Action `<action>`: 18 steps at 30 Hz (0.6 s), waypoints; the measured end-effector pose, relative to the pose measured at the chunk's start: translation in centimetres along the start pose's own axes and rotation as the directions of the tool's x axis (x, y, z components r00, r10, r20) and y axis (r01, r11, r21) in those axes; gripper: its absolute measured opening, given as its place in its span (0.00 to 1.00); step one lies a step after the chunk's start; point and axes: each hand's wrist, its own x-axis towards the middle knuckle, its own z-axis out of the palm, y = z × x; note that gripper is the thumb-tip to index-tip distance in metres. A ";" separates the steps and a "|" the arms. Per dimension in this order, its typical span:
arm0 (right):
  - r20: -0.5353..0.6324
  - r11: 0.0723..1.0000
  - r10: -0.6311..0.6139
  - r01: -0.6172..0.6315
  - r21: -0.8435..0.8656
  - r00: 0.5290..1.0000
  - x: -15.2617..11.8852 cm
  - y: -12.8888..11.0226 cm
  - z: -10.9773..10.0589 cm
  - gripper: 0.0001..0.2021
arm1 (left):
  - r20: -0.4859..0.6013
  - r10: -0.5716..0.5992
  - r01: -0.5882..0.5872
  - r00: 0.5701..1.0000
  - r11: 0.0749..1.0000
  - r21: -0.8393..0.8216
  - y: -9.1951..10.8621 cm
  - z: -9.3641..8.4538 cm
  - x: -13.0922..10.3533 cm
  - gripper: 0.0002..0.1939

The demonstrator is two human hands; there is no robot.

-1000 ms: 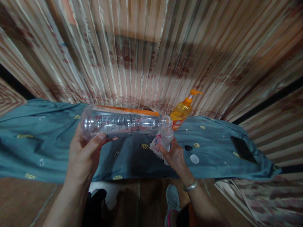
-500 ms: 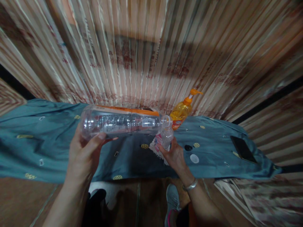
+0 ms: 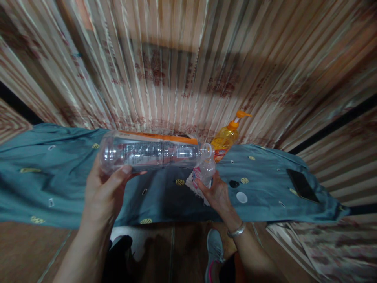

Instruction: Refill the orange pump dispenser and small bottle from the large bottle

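Note:
My left hand [image 3: 107, 188] grips the base end of a large clear plastic bottle [image 3: 153, 153] with an orange-edged label, tipped on its side. Its open neck points right and sits at the top of a small clear plastic bottle [image 3: 208, 168]. Around that small bottle, which has a pink and white label, my right hand [image 3: 215, 192] is closed. Whether the two mouths touch, I cannot tell. Below the small bottle lies a crumpled white cloth or tissue [image 3: 190, 184]. Just behind stands a pump bottle [image 3: 225, 139] of yellow liquid with an orange pump head.
A teal patterned cloth [image 3: 67, 177] covers the narrow table. On it to the right are a black cap [image 3: 234, 184], a white round cap [image 3: 242, 197] and a dark phone [image 3: 302, 185]. A striped curtain [image 3: 176, 78] hangs behind, with dark poles at both sides.

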 end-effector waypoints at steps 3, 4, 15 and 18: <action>-0.012 1.000 -0.004 0.004 0.004 1.000 0.0 0.1 0.2 0.33 | 0.003 0.014 -0.014 1.000 1.000 0.009 -0.1 -0.1 0.0 0.31; -0.014 1.000 -0.002 0.002 0.004 1.000 -0.1 0.1 0.3 0.33 | 0.002 0.012 -0.012 1.000 1.000 0.010 -0.1 -0.1 0.0 0.31; -0.010 0.999 0.005 -0.005 -0.032 1.000 -0.1 0.3 0.3 0.35 | 0.002 0.013 -0.013 1.000 1.000 0.005 0.0 0.2 0.0 0.33; -0.008 1.000 0.005 -0.005 -0.021 1.000 0.0 0.3 0.3 0.36 | 0.004 0.007 -0.007 1.000 1.000 0.008 0.0 0.1 0.0 0.31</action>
